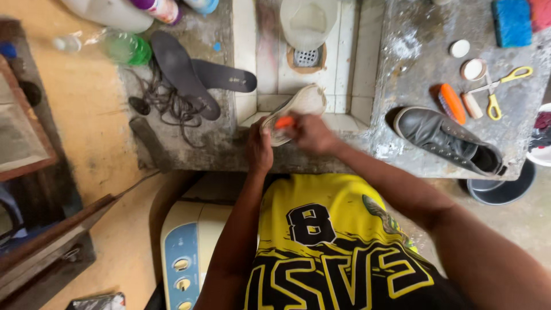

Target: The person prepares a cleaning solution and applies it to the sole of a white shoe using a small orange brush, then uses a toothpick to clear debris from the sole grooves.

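two hands on a pale shoe at the front edge of a tiled sink

head view: the pale shoe [295, 109] lies sole-up and tilted across the sink [344, 69] front rim. the left hand [259, 150] grips its near end, fingers wrapped around the shoe from the left; the right hand [310, 133] sits on top of it, fingers curled tight about an orange brush [284, 121] pressed on the sole. right of the sink, on the grey counter [402, 46], lie a dark shoe [445, 140], a second orange brush [452, 103] and yellow scissors [499, 89]. left of the sink rest two dark insoles [189, 77], tangled laces [169, 106] and a green bottle [127, 49]. a clear tub [308, 23] stands at the sink's back, over the drain.
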